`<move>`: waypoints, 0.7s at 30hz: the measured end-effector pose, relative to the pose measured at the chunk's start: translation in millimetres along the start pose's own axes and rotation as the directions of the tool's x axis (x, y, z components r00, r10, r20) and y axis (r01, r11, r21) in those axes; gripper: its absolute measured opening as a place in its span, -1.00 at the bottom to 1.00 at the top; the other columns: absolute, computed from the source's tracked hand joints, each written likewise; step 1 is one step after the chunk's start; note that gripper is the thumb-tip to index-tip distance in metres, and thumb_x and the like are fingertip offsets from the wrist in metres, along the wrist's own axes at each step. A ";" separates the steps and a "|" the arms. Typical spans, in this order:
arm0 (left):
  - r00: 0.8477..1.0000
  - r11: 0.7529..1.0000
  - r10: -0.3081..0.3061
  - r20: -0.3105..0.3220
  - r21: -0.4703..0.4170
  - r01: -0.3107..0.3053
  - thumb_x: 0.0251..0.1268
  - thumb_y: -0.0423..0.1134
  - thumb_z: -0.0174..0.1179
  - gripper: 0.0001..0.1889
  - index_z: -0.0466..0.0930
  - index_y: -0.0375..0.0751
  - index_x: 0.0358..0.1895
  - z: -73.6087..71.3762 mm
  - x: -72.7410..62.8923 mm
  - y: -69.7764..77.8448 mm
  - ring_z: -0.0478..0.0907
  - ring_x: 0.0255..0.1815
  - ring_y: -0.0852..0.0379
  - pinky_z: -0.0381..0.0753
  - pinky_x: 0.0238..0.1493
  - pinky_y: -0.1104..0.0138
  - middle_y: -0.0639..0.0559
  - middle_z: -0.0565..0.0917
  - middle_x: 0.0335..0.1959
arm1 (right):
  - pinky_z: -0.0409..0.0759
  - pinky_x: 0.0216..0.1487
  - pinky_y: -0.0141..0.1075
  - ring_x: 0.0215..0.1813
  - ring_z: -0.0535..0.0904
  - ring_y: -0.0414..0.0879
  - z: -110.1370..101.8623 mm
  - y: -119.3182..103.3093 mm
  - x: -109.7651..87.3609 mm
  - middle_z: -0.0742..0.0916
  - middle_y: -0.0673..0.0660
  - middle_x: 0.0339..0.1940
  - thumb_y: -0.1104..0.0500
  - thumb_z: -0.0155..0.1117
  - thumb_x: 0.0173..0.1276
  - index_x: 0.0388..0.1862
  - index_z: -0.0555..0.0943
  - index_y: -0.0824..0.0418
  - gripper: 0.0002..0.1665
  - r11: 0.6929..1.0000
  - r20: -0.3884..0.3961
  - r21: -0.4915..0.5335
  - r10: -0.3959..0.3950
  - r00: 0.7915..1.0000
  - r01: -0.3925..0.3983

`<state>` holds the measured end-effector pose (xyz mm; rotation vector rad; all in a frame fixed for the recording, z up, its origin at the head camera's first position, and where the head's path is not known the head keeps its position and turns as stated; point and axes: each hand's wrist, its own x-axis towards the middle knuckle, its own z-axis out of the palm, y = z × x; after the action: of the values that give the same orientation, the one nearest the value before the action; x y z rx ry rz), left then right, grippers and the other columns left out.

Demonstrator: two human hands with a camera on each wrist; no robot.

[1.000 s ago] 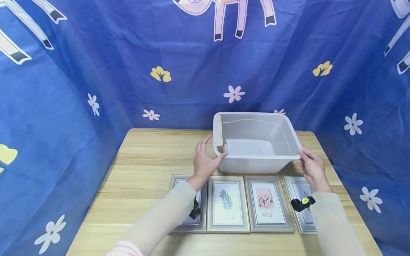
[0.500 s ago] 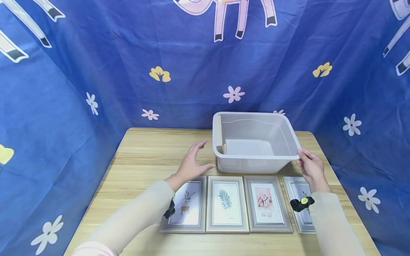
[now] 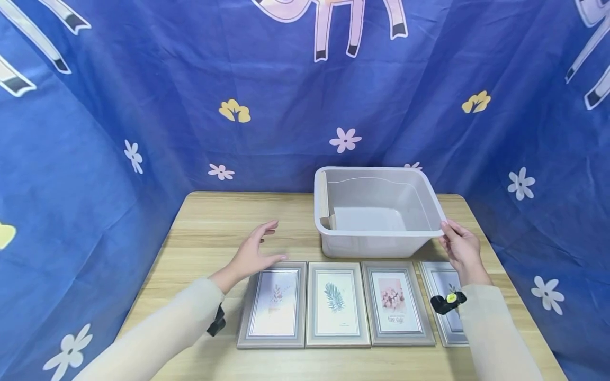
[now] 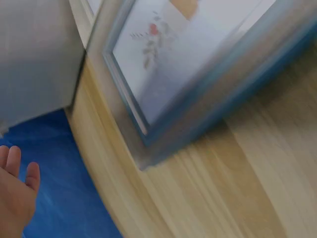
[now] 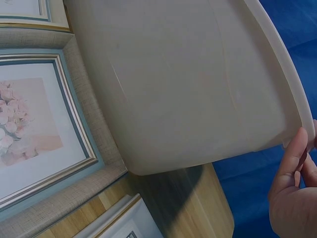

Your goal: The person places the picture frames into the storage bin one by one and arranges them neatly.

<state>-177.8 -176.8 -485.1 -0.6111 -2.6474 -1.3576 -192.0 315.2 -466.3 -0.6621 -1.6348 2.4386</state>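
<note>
The right hand [image 3: 464, 251] pinches the rim of the gray tub [image 3: 371, 246] at its near right corner. The thumb is on one side of the rim and the fingers go to the other.

The left hand [image 3: 252, 251] holds nothing. Its thumb and fingers are spread wide apart, over the wood table [image 3: 229, 233], near the top of the plant frame [image 3: 274, 309]. It is hard to tell if the thumb touches that frame.

The tub sits at the back of the table, right of the middle. Inside it, a tan slab [image 3: 324, 203] stands up along the left wall.

Four frames lie flat in a row in front of the tub. Next to the plant frame comes the leaf frame [image 3: 337, 304], then the pink flower frame [image 3: 397, 304]. The last frame [image 3: 440, 312] is just beside that one, partly hidden by the right arm.

Blue cloth [image 3: 286, 90] with flowers and animal legs hangs all around. In the left wrist view, the plant frame looks blurry.
</note>
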 end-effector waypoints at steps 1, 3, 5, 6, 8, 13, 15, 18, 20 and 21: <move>1.000 1.000 -0.004 0.003 0.002 0.004 -0.11 -0.18 0.53 -0.07 0.22 -0.17 0.40 -2.9 -2.2 -2.4 0.36 0.24 -0.10 0.37 0.18 -0.09 -0.13 0.37 0.31 | 0.60 -0.50 -0.50 -0.51 0.54 -0.25 0.2 0.0 0.0 0.67 0.02 -0.43 0.22 0.36 0.23 -0.36 0.70 -0.01 -0.91 1.000 0.003 0.000 -0.002 1.000 0.002; 1.000 1.000 -0.004 0.009 0.008 0.003 -0.09 -0.20 0.52 -0.09 0.22 -0.21 0.39 -7.8 -7.0 -7.4 0.35 0.23 -0.15 0.37 0.16 -0.12 -0.18 0.37 0.30 | 0.59 -0.50 -0.51 -0.53 0.54 -0.27 0.3 0.2 0.4 0.67 0.02 -0.45 0.23 0.35 0.24 -0.36 0.69 -0.01 -0.90 1.000 0.007 0.000 -0.005 1.000 0.005; 1.000 1.000 -0.008 0.019 0.022 0.007 -0.07 -0.19 0.51 -0.10 0.22 -0.24 0.38 -11.3 -11.8 -12.9 0.35 0.22 -0.17 0.37 0.15 -0.13 -0.20 0.37 0.29 | 0.59 -0.50 -0.52 -0.54 0.54 -0.27 0.5 0.4 1.0 0.67 0.02 -0.46 0.23 0.33 0.26 -0.36 0.69 -0.01 -0.89 1.000 0.011 -0.001 -0.009 1.000 0.009; 1.000 1.000 -0.012 0.022 0.026 0.012 -0.07 -0.21 0.51 -0.11 0.22 -0.25 0.38 -12.5 -14.0 -15.9 0.35 0.22 -0.18 0.37 0.15 -0.14 -0.21 0.38 0.27 | 0.59 -0.50 -0.52 -0.54 0.54 -0.28 0.5 0.5 1.2 0.67 0.02 -0.47 0.23 0.33 0.26 -0.37 0.70 -0.01 -0.88 1.000 0.011 -0.001 -0.011 1.000 0.011; 0.999 0.999 -0.026 0.029 0.029 0.025 -0.06 -0.22 0.49 -0.12 0.22 -0.29 0.37 -14.3 -19.0 -21.9 0.35 0.21 -0.21 0.36 0.14 -0.15 -0.23 0.38 0.26 | 0.60 -0.49 -0.52 -0.54 0.55 -0.28 0.6 0.5 1.1 0.67 0.02 -0.47 0.23 0.33 0.26 -0.36 0.69 -0.01 -0.89 1.000 0.014 -0.001 -0.012 1.000 0.012; 0.996 0.996 -0.078 0.046 0.044 0.076 -0.05 -0.17 0.49 -0.11 0.21 -0.31 0.37 -15.2 -31.1 -36.2 0.35 0.19 -0.24 0.38 0.12 -0.15 -0.26 0.39 0.24 | 0.61 -0.45 -0.51 -0.52 0.55 -0.28 0.5 0.2 0.5 0.66 0.02 -0.45 0.21 0.35 0.24 -0.32 0.69 0.00 -0.91 1.000 0.006 -0.006 -0.001 1.000 0.001; 0.994 0.994 -0.095 0.047 0.059 0.092 -0.05 -0.14 0.49 -0.11 0.22 -0.33 0.36 -13.5 -36.2 -41.8 0.36 0.17 -0.25 0.40 0.11 -0.14 -0.28 0.40 0.23 | 0.61 -0.45 -0.51 -0.52 0.55 -0.28 0.6 0.4 0.6 0.67 0.02 -0.45 0.21 0.35 0.24 -0.32 0.69 0.00 -0.91 1.000 0.006 -0.006 0.002 1.000 -0.002; 0.992 0.991 -0.119 0.038 0.072 0.116 -0.06 -0.13 0.49 -0.12 0.23 -0.36 0.34 -9.5 -43.0 -49.8 0.38 0.16 -0.27 0.42 0.10 -0.15 -0.32 0.40 0.23 | 0.61 -0.44 -0.51 -0.52 0.55 -0.27 0.7 0.7 0.6 0.67 0.03 -0.45 0.22 0.34 0.24 -0.32 0.68 0.00 -0.90 1.000 0.008 -0.001 0.001 1.000 -0.001; 0.991 0.989 -0.132 0.034 0.073 0.129 -0.07 -0.11 0.49 -0.10 0.23 -0.37 0.34 -7.2 -46.2 -55.0 0.38 0.15 -0.29 0.42 0.10 -0.16 -0.34 0.39 0.23 | 0.61 -0.43 -0.51 -0.52 0.55 -0.28 0.5 0.7 0.6 0.67 0.03 -0.45 0.22 0.34 0.24 -0.32 0.68 0.00 -0.90 1.000 0.005 0.000 0.001 1.000 -0.001; 0.989 0.988 -0.142 0.032 0.072 0.139 -0.08 -0.10 0.50 -0.09 0.23 -0.36 0.35 -6.1 -47.6 -57.9 0.38 0.15 -0.30 0.42 0.10 -0.17 -0.34 0.39 0.23 | 0.61 -0.43 -0.51 -0.51 0.55 -0.28 0.6 0.6 0.3 0.67 0.02 -0.45 0.22 0.34 0.25 -0.33 0.68 0.00 -0.90 1.000 0.003 -0.001 0.001 1.000 -0.001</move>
<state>-157.8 -226.2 -538.1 -0.4535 -2.8016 -1.2928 -192.4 314.5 -466.7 -0.6597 -1.6369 2.4405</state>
